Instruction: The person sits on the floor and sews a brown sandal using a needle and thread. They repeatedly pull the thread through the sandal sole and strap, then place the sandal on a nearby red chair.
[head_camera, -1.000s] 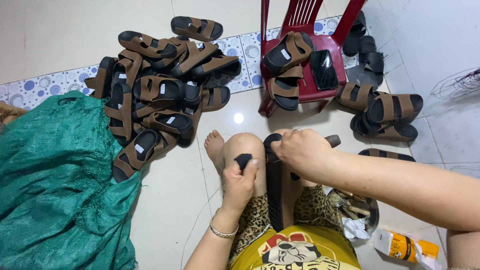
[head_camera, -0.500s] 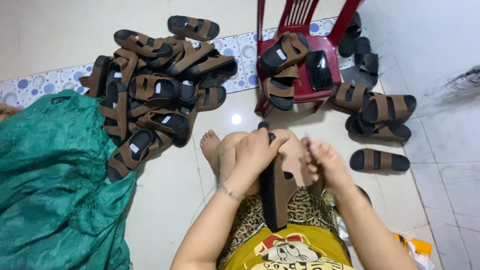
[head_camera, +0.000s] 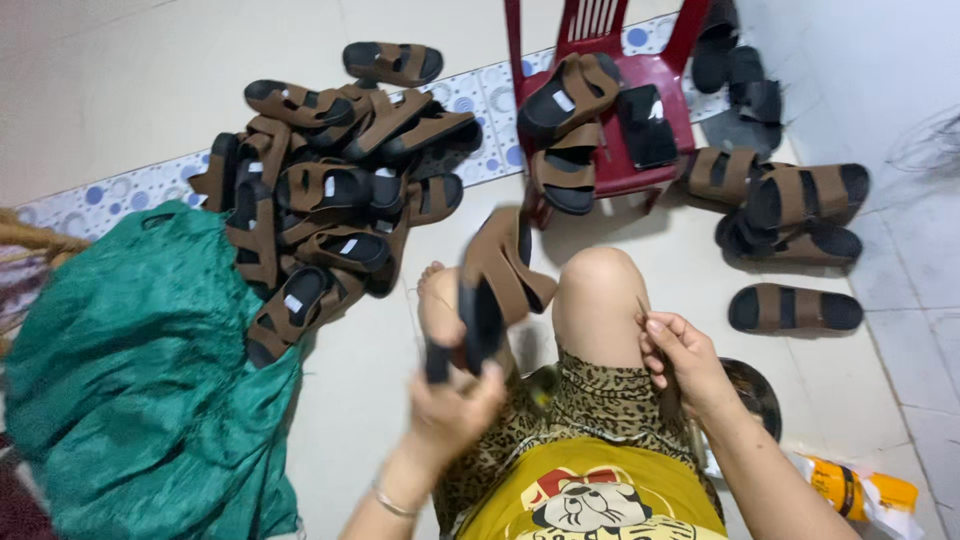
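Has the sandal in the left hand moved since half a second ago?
Yes. The sandal was lying along the lap under both hands; now the left hand alone holds it raised and tipped, its top nearer the red chair.

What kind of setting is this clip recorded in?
Probably a home or small informal workshop for sandal work. The person sits on a tiled floor, the left hand holds a brown sandal, a heap of matching sandals lies nearby, and more sit on a red plastic chair.

sandal pile (head_camera: 330, 190) on floor, far-left | sack (head_camera: 130, 380) at floor's near-left edge | chair (head_camera: 610, 100) far-centre (two sandals on its seat) | lone sandal (head_camera: 795, 308) right, beside knee (head_camera: 600, 290)
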